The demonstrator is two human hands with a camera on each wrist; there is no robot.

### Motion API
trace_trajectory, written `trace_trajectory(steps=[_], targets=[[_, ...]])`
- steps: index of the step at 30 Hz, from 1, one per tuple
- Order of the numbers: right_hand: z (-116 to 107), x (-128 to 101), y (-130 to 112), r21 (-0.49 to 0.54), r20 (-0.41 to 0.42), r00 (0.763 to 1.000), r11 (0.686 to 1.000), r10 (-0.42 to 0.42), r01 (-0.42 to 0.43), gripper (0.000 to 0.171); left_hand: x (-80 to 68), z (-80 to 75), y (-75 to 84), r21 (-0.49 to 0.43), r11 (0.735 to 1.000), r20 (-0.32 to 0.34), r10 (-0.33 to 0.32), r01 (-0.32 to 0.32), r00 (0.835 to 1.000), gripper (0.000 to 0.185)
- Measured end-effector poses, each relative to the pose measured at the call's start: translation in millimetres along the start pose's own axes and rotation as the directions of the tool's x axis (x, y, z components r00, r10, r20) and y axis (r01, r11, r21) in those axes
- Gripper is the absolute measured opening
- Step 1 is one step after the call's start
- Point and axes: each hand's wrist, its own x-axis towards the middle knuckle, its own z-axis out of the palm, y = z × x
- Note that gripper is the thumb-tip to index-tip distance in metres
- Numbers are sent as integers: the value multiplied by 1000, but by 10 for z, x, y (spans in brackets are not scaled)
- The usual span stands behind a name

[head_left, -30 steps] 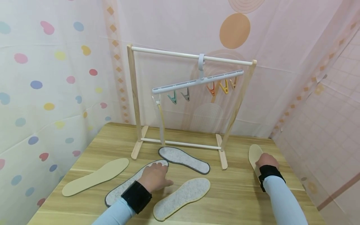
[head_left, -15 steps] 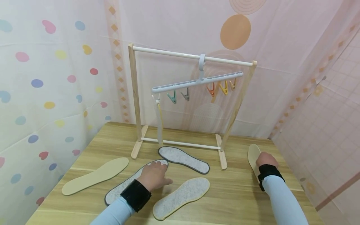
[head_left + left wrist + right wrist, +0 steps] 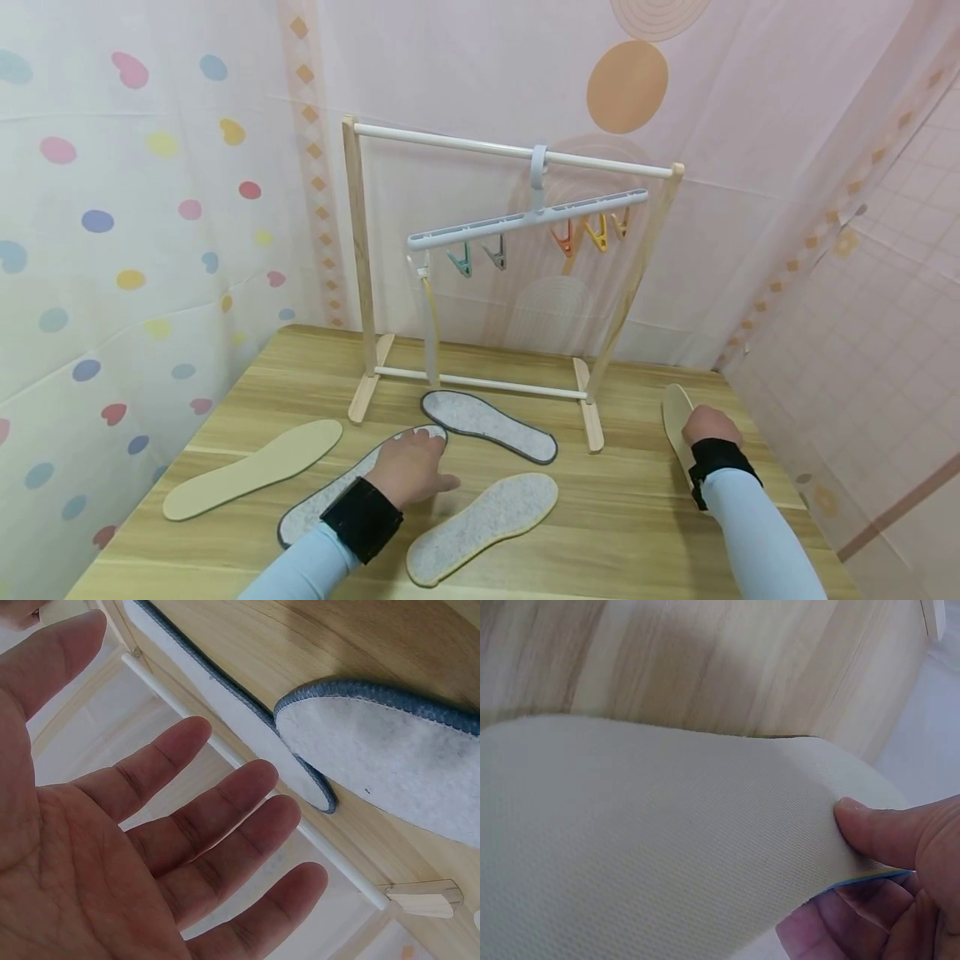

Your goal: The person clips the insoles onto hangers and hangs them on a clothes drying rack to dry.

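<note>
My left hand point(image 3: 411, 465) lies flat, fingers straight, over the toe end of a grey felt insole with a dark edge point(image 3: 315, 508). In the left wrist view the palm point(image 3: 150, 847) is open and spread just above that insole point(image 3: 390, 757). My right hand point(image 3: 708, 427) grips a cream insole point(image 3: 675, 412) at the table's right edge. The right wrist view shows the thumb point(image 3: 885, 832) pinching this insole point(image 3: 667, 825) against the fingers below, with the insole bowed up off the wood.
A second dark-edged grey insole point(image 3: 487, 425), a yellow-edged felt insole point(image 3: 483, 525) and another cream insole point(image 3: 251, 468) lie on the wooden table point(image 3: 637, 533). Behind stands a wooden rack point(image 3: 360, 250) with a peg hanger point(image 3: 525, 221); one insole point(image 3: 431, 333) hangs from it.
</note>
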Motion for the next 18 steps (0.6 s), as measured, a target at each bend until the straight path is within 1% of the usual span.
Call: trace_trajectory(steps=[5, 10, 14, 18], targets=[[-11, -19, 14, 4, -9, 1000, 1000, -13, 13, 18, -1, -12, 11, -3, 1000, -5, 3, -3, 1000, 56], [-26, -26, 21, 9, -14, 1000, 1000, -27, 27, 17, 13, -34, 14, -8, 1000, 6, 5, -5, 1000, 55], [-32, -33, 14, 5, -21, 999, 999, -45, 45, 18, 28, -45, 10, -2, 1000, 5, 2, -2, 1000, 50], [-54, -65, -16, 10, -22, 999, 999, -47, 48, 19, 39, -44, 4, -3, 1000, -11, -1, 1, 1000, 44]])
